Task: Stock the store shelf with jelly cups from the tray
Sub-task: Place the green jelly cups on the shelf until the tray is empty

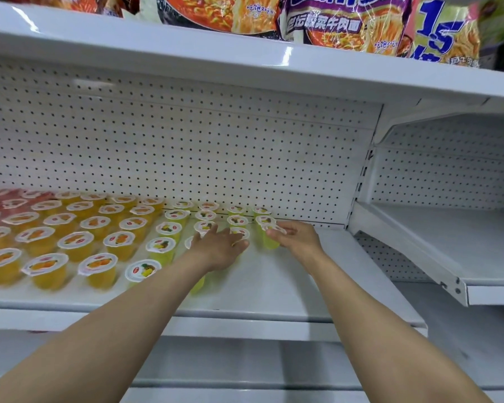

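Observation:
Rows of jelly cups stand on the white shelf [288,283]: red ones at far left, orange ones [76,242] beside them, yellow-green ones [169,228] toward the middle. My left hand [218,248] lies over a yellow-green cup [240,234] in the third green column, with the thumb curled against its side. My right hand [297,238] pinches another yellow-green cup [269,238] by its lid rim; it stands at the front of the rightmost column. The tray is out of view.
A perforated white back panel [186,146] closes the shelf behind the cups. Instant noodle packs [346,21] fill the upper shelf [245,62]. To the right hangs another white shelf unit [448,248]. Bare shelf surface lies in front of and right of my hands.

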